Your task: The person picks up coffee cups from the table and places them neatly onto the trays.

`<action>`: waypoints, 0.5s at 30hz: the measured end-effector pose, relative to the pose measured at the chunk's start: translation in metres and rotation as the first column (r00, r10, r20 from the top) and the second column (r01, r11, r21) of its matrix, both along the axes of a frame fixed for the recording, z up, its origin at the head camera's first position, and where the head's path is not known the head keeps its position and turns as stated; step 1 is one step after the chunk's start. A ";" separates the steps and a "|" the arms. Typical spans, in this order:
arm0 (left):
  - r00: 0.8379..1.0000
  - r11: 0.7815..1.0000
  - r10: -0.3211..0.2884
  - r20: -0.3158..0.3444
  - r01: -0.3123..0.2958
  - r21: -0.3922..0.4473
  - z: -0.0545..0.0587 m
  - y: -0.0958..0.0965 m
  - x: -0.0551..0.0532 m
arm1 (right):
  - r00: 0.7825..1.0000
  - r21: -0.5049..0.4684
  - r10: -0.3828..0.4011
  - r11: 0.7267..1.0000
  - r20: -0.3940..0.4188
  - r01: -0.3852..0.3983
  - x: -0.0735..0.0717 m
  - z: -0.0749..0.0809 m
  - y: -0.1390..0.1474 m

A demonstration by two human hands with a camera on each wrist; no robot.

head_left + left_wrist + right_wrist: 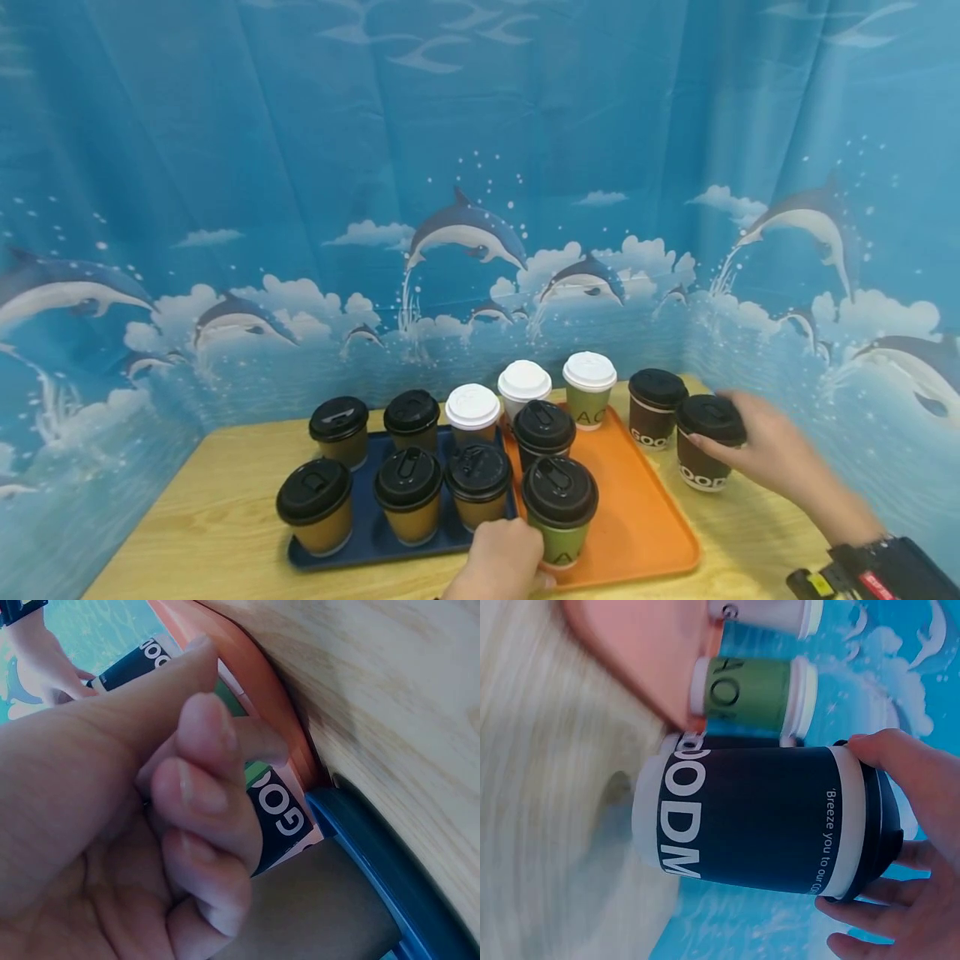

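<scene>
My right hand [776, 454] grips a dark paper cup [754, 817] around its black lid, fingers on one side and thumb on the other. The cup is upright, right of the orange tray [626, 500]; whether its base touches the table I cannot tell. A second dark cup [654, 408] stands beside it. My left hand [502, 560] is at the orange tray's front left corner, next to a green cup with a black lid [561, 510]. In the left wrist view several of its fingers are curled and one fingertip lies over the tray rim; any hold is unclear.
A dark blue tray [375, 552] holds several brown cups, mostly black-lidded, one white-lidded [472, 407]. On the orange tray's left and back are a black-lidded cup [543, 429], a white-lidded cup [523, 383] and a white-lidded green cup [588, 387]. A dolphin-print curtain [480, 208] hangs behind.
</scene>
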State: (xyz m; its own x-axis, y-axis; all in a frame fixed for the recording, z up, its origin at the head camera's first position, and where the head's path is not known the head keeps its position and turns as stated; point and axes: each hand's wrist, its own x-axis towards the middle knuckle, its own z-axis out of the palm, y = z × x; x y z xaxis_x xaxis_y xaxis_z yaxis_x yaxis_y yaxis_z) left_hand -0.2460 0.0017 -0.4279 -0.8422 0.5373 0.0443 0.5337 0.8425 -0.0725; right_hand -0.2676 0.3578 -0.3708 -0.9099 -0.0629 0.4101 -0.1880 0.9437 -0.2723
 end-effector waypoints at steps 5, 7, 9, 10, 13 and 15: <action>1.000 1.000 -0.005 0.024 0.005 0.019 0.000 -0.001 0.000 | 0.998 -0.006 0.043 0.999 -0.036 -0.043 0.001 0.008 -0.023; 0.999 1.000 -0.003 0.048 0.002 0.024 0.000 -0.001 -0.001 | 0.997 -0.016 0.057 0.998 -0.046 -0.057 -0.002 0.012 -0.033; 0.999 1.000 -0.004 0.053 0.002 0.026 0.000 -0.001 -0.002 | 0.997 -0.037 0.064 0.997 -0.044 -0.065 -0.006 0.015 -0.044; 0.998 1.000 -0.006 0.056 0.004 0.028 0.000 -0.001 -0.002 | 0.997 -0.048 0.067 0.996 -0.045 -0.069 -0.008 0.017 -0.048; 0.999 0.999 -0.019 0.047 0.017 0.042 -0.001 -0.002 -0.003 | 0.995 -0.100 0.080 0.991 -0.053 -0.085 -0.014 0.018 -0.062; 0.999 0.998 -0.028 0.040 0.026 0.054 -0.003 -0.002 -0.002 | 0.992 -0.123 0.094 0.987 -0.081 -0.104 -0.018 0.017 -0.070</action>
